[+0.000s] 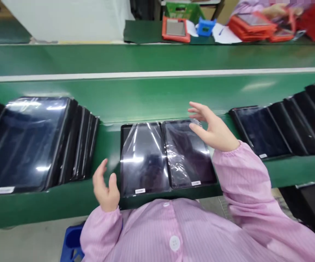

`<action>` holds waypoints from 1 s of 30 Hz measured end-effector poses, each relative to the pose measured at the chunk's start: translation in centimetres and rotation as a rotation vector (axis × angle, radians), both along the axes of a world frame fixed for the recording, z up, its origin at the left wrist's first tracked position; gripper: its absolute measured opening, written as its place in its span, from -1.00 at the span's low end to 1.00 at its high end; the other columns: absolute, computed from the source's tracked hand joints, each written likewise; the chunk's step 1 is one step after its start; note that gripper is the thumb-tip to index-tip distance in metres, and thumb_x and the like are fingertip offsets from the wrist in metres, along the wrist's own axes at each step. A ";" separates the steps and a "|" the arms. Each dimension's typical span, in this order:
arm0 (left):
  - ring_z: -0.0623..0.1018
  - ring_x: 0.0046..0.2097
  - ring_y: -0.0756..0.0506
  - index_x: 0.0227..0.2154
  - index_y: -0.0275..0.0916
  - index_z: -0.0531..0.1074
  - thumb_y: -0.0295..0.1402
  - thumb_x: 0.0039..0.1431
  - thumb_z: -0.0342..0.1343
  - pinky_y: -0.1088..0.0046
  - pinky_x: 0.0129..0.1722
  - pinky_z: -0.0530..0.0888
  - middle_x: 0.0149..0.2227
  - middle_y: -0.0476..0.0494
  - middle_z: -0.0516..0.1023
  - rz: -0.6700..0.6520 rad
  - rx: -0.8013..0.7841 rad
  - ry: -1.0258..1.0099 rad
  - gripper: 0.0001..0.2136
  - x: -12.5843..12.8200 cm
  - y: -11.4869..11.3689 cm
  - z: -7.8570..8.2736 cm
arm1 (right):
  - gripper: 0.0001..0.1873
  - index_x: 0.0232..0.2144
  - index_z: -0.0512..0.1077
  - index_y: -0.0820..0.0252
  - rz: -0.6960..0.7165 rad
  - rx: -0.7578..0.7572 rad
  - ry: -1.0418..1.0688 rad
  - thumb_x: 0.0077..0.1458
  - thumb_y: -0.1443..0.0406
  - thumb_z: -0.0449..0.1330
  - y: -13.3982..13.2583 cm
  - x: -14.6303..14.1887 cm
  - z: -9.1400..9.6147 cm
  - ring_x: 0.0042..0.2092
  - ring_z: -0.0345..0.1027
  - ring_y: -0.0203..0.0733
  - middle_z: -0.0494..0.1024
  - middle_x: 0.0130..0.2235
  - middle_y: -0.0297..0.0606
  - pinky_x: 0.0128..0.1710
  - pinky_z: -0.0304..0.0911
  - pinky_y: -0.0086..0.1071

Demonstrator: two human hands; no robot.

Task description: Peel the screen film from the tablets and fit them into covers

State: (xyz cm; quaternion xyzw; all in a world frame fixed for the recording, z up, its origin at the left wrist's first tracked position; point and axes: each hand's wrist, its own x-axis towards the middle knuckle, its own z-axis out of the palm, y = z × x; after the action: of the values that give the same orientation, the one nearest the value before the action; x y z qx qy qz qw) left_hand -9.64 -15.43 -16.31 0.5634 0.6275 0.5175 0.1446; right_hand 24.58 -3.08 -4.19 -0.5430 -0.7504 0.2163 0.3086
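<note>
Two dark tablets in clear plastic film lie side by side on the green conveyor in front of me. The left tablet (143, 159) has my left hand (105, 187) open just beside its left edge, with the fingers curled upward. The right tablet (188, 153) has my right hand (211, 127) spread over its upper right corner, and I cannot tell whether the palm touches it. Each tablet has a small white label near its lower edge. Leaning rows of similar tablets stand to the left (34, 143) and right (272, 125).
The green conveyor (157, 98) runs across the view, with a white strip along it. On the far bench are orange cases (251, 27), a green crate (184, 11), a blue holder (206, 26) and papers (224, 34). A co-worker's hand (276, 11) is at the top right. A blue stool (71, 243) is at the lower left.
</note>
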 end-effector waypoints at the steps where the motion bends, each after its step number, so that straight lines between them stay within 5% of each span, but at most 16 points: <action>1: 0.43 0.19 -0.21 0.21 -0.13 0.31 -0.42 0.23 0.10 0.15 0.17 0.35 0.15 -0.25 0.47 -0.009 0.097 0.144 -0.53 0.4 -0.1 1.3 | -0.34 0.27 0.19 0.01 -0.039 -0.019 -0.026 0.13 0.29 0.18 -1.1 1.5 -0.4 0.12 0.39 0.04 0.42 0.18 -0.12 0.17 0.25 0.06; 5: 0.54 0.02 -0.16 0.13 -0.15 0.37 -0.53 0.16 0.15 0.22 0.07 0.44 -0.04 -0.17 0.58 -0.570 0.221 0.461 -0.55 4.5 0.5 5.6 | -0.34 0.19 0.32 0.13 -0.258 -0.164 0.070 0.01 0.26 0.27 -5.2 5.4 -5.0 0.24 0.23 0.13 0.38 0.23 -0.07 0.30 0.02 0.11; 7: 0.51 0.07 -0.20 0.08 -0.19 0.41 -0.47 0.20 0.14 0.17 0.07 0.46 0.03 -0.23 0.55 -0.834 0.162 0.557 -0.63 7.7 0.9 6.3 | -0.40 0.15 0.36 0.13 -0.343 -0.256 0.223 0.02 0.23 0.27 -7.2 5.9 -7.9 0.21 0.29 0.11 0.42 0.20 -0.08 0.27 0.08 0.08; 10: 0.41 0.21 -0.33 0.09 -0.22 0.41 -0.36 0.13 0.24 -0.01 0.13 0.42 0.19 -0.35 0.42 -1.034 0.044 0.682 -0.56 11.6 1.3 5.8 | -0.53 0.10 0.40 0.14 -0.408 -0.268 0.343 0.18 0.13 0.12 -9.9 5.2 -11.1 0.14 0.38 0.04 0.50 0.13 -0.10 0.20 0.22 0.00; 15: 0.38 0.24 -0.35 0.10 -0.14 0.41 -0.35 -0.02 0.36 -0.09 0.16 0.38 0.24 -0.32 0.37 -1.086 -0.109 0.751 -0.43 13.1 1.8 4.9 | -0.55 0.04 0.46 0.14 -0.446 -0.256 0.509 0.21 0.07 0.08 -12.3 4.7 -12.7 0.11 0.41 -0.01 0.55 0.09 -0.14 0.14 0.30 -0.11; 21: 0.37 0.26 -0.35 0.08 -0.14 0.44 -0.35 -0.04 0.39 -0.11 0.16 0.39 0.26 -0.29 0.36 -1.126 -0.143 0.783 -0.44 12.5 2.5 5.3 | -0.55 0.02 0.49 0.14 -0.379 -0.291 0.543 0.13 0.08 0.18 -11.6 6.1 -12.7 0.02 0.49 -0.02 0.61 -0.03 -0.13 0.07 0.37 -0.10; 26: 0.36 0.26 -0.36 0.07 -0.12 0.45 -0.34 -0.01 0.37 -0.13 0.16 0.39 0.27 -0.27 0.35 -1.135 -0.181 0.763 -0.48 12.8 2.3 5.4 | -0.43 0.12 0.41 0.13 -0.392 -0.256 0.401 0.05 0.12 0.28 -7.1 6.6 -11.8 -0.10 0.51 0.00 0.57 -0.02 -0.07 -0.01 0.39 0.01; 30: 0.35 0.28 -0.35 0.09 -0.14 0.43 -0.35 0.04 0.32 -0.13 0.19 0.37 0.28 -0.27 0.33 -1.128 -0.211 0.776 -0.50 13.0 2.2 6.1 | -0.40 0.11 0.43 0.07 -0.336 -0.142 0.287 -0.02 0.18 0.35 -1.3 6.2 -10.5 0.11 0.36 0.08 0.50 0.09 -0.11 0.20 0.17 0.06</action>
State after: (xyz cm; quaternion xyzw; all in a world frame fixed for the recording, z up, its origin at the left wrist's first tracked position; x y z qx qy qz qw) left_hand 3.40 -13.27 -10.24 0.9310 0.2920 0.0605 0.2107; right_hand 30.83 -4.41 -14.68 -0.6442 -0.5810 0.2890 0.4048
